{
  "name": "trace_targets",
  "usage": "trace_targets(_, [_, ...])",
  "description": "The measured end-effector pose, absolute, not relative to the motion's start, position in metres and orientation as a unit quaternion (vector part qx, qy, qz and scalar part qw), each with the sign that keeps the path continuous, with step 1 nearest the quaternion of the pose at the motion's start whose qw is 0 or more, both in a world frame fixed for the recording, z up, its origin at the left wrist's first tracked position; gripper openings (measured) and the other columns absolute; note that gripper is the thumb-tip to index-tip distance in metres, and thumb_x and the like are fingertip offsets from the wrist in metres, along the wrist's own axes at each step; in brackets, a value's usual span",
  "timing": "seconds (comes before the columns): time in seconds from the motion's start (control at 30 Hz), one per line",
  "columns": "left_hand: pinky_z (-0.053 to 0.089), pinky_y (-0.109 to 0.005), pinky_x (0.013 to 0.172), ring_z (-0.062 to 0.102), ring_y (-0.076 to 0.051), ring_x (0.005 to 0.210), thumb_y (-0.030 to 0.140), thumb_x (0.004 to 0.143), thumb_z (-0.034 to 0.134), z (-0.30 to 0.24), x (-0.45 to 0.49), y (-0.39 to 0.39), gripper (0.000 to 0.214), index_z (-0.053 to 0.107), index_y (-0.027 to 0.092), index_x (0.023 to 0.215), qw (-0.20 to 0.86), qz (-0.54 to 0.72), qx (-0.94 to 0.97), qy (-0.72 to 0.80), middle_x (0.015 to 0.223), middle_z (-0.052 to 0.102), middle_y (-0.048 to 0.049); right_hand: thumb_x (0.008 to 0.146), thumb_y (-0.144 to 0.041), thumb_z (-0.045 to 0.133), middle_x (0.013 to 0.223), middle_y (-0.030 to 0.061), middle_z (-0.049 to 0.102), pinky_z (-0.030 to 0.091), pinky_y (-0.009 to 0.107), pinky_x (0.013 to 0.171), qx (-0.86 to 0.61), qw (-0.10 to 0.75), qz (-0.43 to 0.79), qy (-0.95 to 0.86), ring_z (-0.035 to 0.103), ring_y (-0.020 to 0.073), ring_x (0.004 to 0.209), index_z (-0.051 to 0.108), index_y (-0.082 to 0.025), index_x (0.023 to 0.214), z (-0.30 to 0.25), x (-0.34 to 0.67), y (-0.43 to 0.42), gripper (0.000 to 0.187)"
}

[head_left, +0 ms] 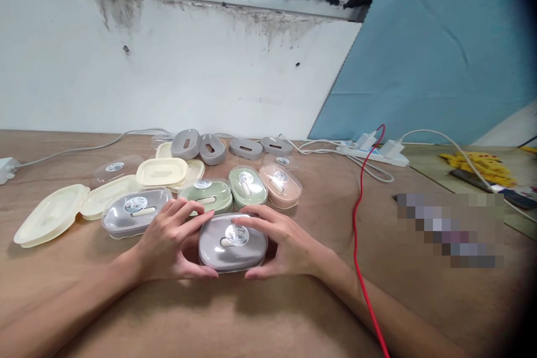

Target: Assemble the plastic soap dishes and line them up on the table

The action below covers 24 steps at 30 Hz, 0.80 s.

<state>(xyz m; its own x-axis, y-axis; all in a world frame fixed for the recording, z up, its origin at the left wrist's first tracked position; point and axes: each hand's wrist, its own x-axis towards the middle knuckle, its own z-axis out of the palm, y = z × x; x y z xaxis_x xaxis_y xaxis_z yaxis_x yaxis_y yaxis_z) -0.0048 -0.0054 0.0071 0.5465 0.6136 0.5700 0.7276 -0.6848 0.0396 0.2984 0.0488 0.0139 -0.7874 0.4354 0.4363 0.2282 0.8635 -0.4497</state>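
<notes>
— Two hands on one box?

— Yes. The left hand (168, 241) and right hand (287, 243) each clasp one end of the grey box (232, 241), curled over its top, with both grips closed on it. It sits flat on the worktop (251, 319) right in front of the person, between the palms. Holding it from both sides would keep it from sliding, I'd judge.

— What's next to it?

— A red cable (356, 235) crosses the worktop by the right forearm, apart from the box. Just behind the left hand lies the other grey box (135, 211), lidded and label up.

— And beyond that?

— The green boxes (247, 185) and a pink box (280, 185) stand side by side, all closed, as if grouped as finished ones. Cream lids (50, 217) lie loose to the left.

— And farthest back?

— Grey bases (212, 148) are lined up near the wall (188, 78). A power strip (373, 154) with chargers plugged in lies to the right, out of the hands' way.
</notes>
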Motion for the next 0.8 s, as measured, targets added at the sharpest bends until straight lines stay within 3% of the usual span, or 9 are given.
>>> trace_targets(0.13, [0.047, -0.047, 0.089, 0.062, -0.033, 0.1, 0.078, 0.068, 0.079, 0.005, -0.004, -0.006, 0.096, 0.062, 0.02, 0.143, 0.105, -0.286, -0.872, -0.383, 0.114, 0.07, -0.0137, 0.074, -0.054, 0.089, 0.142, 0.0144, 0.057, 0.054, 0.043, 0.103, -0.194, 0.245, 0.199, -0.929, 0.062, 0.0304, 0.124, 0.052, -0.028, 0.15, 0.015, 0.296, 0.047, 0.088])
trace_targets(0.27, [0.045, -0.046, 0.087, 0.062, -0.033, 0.098, 0.08, 0.068, 0.078, 0.008, -0.003, -0.005, 0.1, 0.061, 0.017, 0.144, 0.14, -0.291, -0.877, -0.356, 0.112, 0.07, -0.015, 0.073, -0.057, 0.089, 0.147, 0.0173, 0.051, 0.05, 0.05, 0.108, -0.221, 0.192, 0.179, -0.939, 0.057, 0.0355, 0.13, 0.043, -0.03, 0.156, 0.015, 0.293, 0.044, 0.098])
trace_targets(0.37, [0.044, -0.045, 0.086, 0.062, -0.033, 0.096, 0.087, 0.069, 0.071, 0.021, -0.014, -0.001, 0.102, 0.058, 0.024, 0.148, 0.176, -0.297, -0.88, -0.326, 0.114, 0.071, -0.0131, 0.076, -0.056, 0.088, 0.146, 0.018, 0.051, 0.05, 0.05, 0.107, -0.216, 0.185, 0.165, -0.945, 0.057, 0.0351, 0.129, 0.043, -0.03, 0.158, 0.011, 0.292, 0.043, 0.097])
trace_targets(0.43, [0.044, -0.045, 0.085, 0.063, -0.033, 0.095, 0.085, 0.075, 0.065, 0.033, -0.03, 0.003, 0.089, 0.061, 0.031, 0.145, 0.226, -0.308, -0.863, -0.33, 0.115, 0.073, -0.0108, 0.076, -0.056, 0.087, 0.144, 0.0178, 0.052, 0.052, 0.047, 0.104, -0.201, 0.201, 0.156, -0.946, 0.06, 0.0336, 0.126, 0.045, -0.029, 0.157, 0.008, 0.292, 0.043, 0.096])
trace_targets(0.53, [0.042, -0.045, 0.087, 0.063, -0.029, 0.09, 0.068, 0.091, 0.056, 0.053, -0.064, 0.014, 0.054, 0.075, 0.03, 0.125, 0.3, -0.313, -0.794, -0.427, 0.112, 0.075, -0.0092, 0.075, -0.056, 0.085, 0.142, 0.0176, 0.052, 0.054, 0.045, 0.101, -0.171, 0.234, 0.13, -0.948, 0.062, 0.033, 0.122, 0.047, -0.029, 0.157, 0.004, 0.294, 0.046, 0.095])
trace_targets(0.6, [0.042, -0.045, 0.09, 0.062, -0.027, 0.087, 0.056, 0.096, 0.053, 0.062, -0.091, 0.024, 0.043, 0.08, 0.025, 0.108, 0.315, -0.294, -0.724, -0.539, 0.106, 0.075, -0.0088, 0.074, -0.057, 0.085, 0.139, 0.0169, 0.054, 0.055, 0.043, 0.098, -0.153, 0.26, 0.12, -0.946, 0.063, 0.0319, 0.119, 0.047, -0.028, 0.157, 0.003, 0.294, 0.048, 0.096])
trace_targets(0.7, [0.044, -0.043, 0.09, 0.06, -0.031, 0.099, 0.053, 0.097, 0.052, 0.064, -0.134, 0.038, 0.04, 0.08, 0.024, 0.097, 0.283, -0.252, -0.62, -0.687, 0.106, 0.074, -0.0088, 0.073, -0.056, 0.086, 0.139, 0.0159, 0.056, 0.057, 0.04, 0.095, -0.148, 0.287, 0.119, -0.939, 0.066, 0.03, 0.115, 0.048, -0.028, 0.155, 0.006, 0.295, 0.05, 0.094])
trace_targets(0.8, [0.046, -0.044, 0.087, 0.06, -0.035, 0.101, 0.062, 0.093, 0.053, 0.057, -0.17, 0.046, 0.048, 0.081, 0.024, 0.103, 0.182, -0.174, -0.58, -0.775, 0.11, 0.073, -0.0111, 0.073, -0.053, 0.087, 0.14, 0.0164, 0.057, 0.057, 0.041, 0.096, -0.168, 0.294, 0.13, -0.932, 0.067, 0.0303, 0.116, 0.048, -0.027, 0.151, 0.009, 0.296, 0.052, 0.091])
